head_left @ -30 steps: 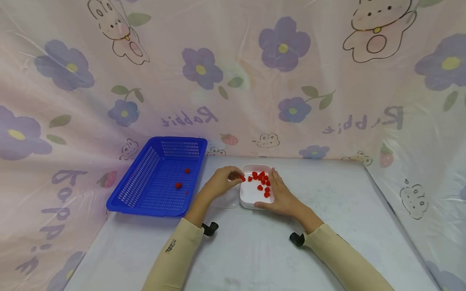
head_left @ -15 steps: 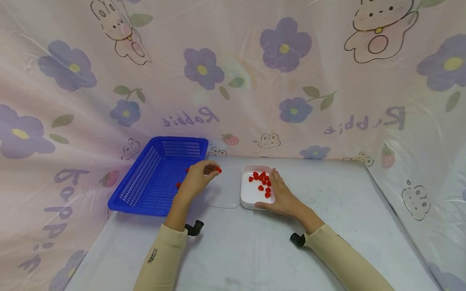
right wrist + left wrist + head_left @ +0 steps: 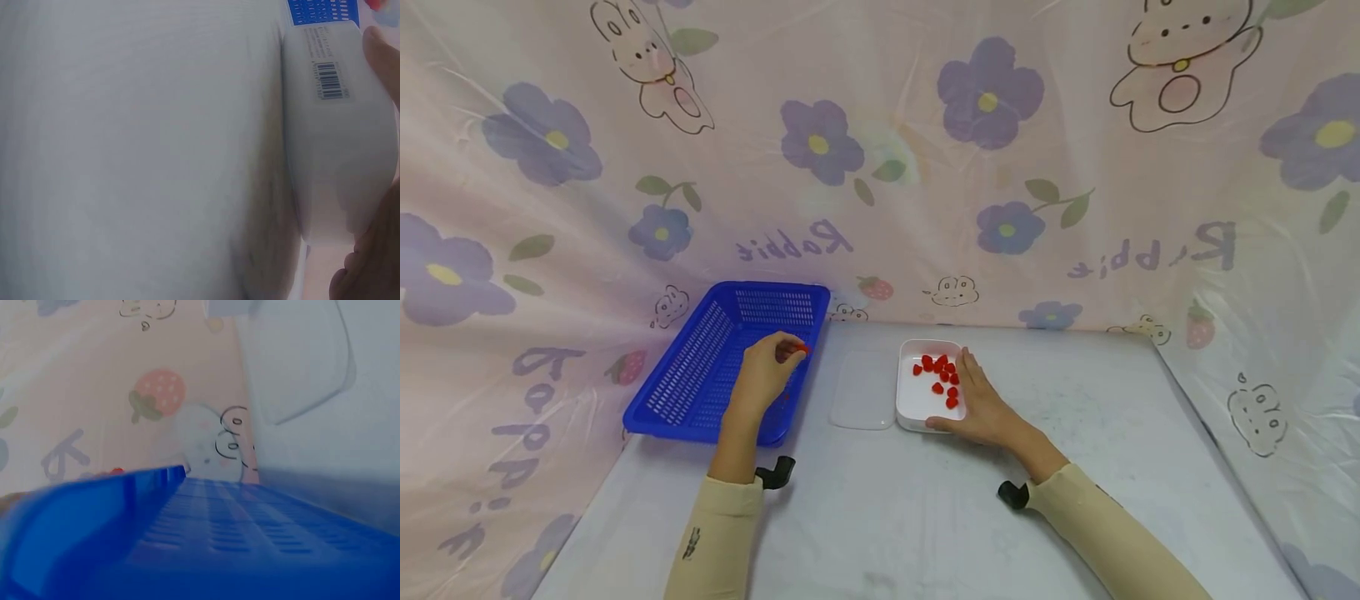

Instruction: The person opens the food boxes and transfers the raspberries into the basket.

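My left hand (image 3: 765, 371) is over the right side of the blue basket (image 3: 700, 392), pinching a small red berry-like piece (image 3: 802, 350) between thumb and fingertips. The left wrist view shows that red piece (image 3: 117, 470) just above the basket's blurred rim (image 3: 75, 506). My right hand (image 3: 987, 410) grips the shallow white box (image 3: 913, 408), thumb bent along its near wall and fingers along its right side. Several similar red pieces (image 3: 940, 364) lie in the box, mostly to its right. The right wrist view shows the box's outer wall with a barcode label (image 3: 329, 81).
A clear flat lid (image 3: 862, 400) lies on the white table (image 3: 895, 517) between basket and box. A patterned curtain (image 3: 880, 208) rises behind and at both sides. A tiny red spot (image 3: 787, 397) shows through the basket's side, and my left hand hides part of its inside.
My left hand has travelled left from the white box to above the blue basket, carrying the red piece. The right hand and box have stayed in place.
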Motion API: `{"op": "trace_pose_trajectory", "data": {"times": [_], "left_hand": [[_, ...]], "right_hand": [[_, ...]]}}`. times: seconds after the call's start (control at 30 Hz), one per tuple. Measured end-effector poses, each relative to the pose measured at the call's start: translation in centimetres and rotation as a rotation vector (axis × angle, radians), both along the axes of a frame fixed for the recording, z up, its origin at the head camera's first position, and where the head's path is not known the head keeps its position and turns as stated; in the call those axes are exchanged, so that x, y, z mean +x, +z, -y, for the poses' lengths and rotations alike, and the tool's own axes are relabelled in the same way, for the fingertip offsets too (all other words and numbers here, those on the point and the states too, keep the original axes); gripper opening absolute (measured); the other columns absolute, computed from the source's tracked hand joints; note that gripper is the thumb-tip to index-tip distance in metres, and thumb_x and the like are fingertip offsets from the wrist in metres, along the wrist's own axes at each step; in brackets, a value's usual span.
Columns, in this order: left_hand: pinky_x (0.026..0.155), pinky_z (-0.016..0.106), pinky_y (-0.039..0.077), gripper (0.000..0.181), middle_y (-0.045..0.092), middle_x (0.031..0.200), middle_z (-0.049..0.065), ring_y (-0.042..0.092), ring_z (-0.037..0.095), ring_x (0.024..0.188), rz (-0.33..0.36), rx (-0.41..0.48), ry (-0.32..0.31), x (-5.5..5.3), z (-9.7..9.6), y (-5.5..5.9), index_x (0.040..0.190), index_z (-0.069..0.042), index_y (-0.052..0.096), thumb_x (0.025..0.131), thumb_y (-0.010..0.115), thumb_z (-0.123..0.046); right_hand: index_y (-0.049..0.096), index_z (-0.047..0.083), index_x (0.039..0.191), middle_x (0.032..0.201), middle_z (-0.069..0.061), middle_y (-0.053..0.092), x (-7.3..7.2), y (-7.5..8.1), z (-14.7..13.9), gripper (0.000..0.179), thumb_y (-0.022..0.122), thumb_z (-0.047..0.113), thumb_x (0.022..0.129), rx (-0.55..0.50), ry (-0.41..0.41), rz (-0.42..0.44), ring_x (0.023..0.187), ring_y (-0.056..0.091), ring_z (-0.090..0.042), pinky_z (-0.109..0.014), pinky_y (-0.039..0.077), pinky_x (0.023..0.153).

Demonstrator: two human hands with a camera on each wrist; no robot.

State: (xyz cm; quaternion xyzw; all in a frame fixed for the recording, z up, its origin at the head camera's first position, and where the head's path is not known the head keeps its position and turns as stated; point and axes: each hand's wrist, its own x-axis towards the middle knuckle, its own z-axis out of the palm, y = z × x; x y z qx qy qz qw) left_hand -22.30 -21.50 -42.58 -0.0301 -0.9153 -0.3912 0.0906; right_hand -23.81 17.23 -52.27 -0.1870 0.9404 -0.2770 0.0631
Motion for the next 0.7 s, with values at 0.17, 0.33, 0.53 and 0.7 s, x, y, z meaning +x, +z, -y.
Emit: {"op": "trace_pose_trajectory", "data": {"times": [0.17,0.33,0.53,0.7], "left_hand": [[0.101,0.053,0.056,0.023,0.072,0.117,0.021,0.066,0.038,0.112,0.027,0.007,0.08,0.42,0.54,-0.12,0.127,0.001,0.071,0.108,0.067,-0.012],[0.094,0.052,0.058,0.025,0.072,0.117,0.022,0.067,0.037,0.109,0.05,-0.016,0.133,0.7,0.92,-0.15,0.128,0.002,0.07,0.109,0.065,-0.012],[0.092,0.052,0.057,0.026,0.068,0.121,0.024,0.064,0.038,0.11,0.05,-0.042,0.166,0.9,1.02,-0.07,0.131,0.003,0.068,0.109,0.064,-0.012],[0.095,0.052,0.057,0.026,0.069,0.122,0.02,0.065,0.037,0.113,0.033,-0.043,0.15,0.84,0.38,-0.1,0.13,0.0,0.069,0.109,0.066,-0.014]], "right_hand": [[-0.004,0.006,0.172,0.181,-0.013,-0.009,0.01,-0.07,-0.05,0.142,0.076,0.079,0.08,-0.003,0.0,-0.001,0.166,0.001,-0.039,-0.063,0.02,0.128],[-0.004,0.007,0.172,0.181,-0.012,-0.009,0.01,-0.11,0.06,0.142,0.076,0.079,0.08,-0.006,0.0,-0.003,0.166,0.001,-0.037,-0.062,0.02,0.129],[-0.004,0.007,0.172,0.181,-0.012,-0.008,0.04,-0.02,0.09,0.142,0.076,0.079,0.08,-0.005,-0.005,-0.006,0.166,0.001,-0.038,-0.063,0.021,0.128],[-0.004,0.007,0.172,0.181,-0.012,-0.008,0.04,-0.04,0.06,0.142,0.076,0.08,0.079,-0.008,-0.005,-0.002,0.166,0.002,-0.038,-0.064,0.021,0.128]]}}
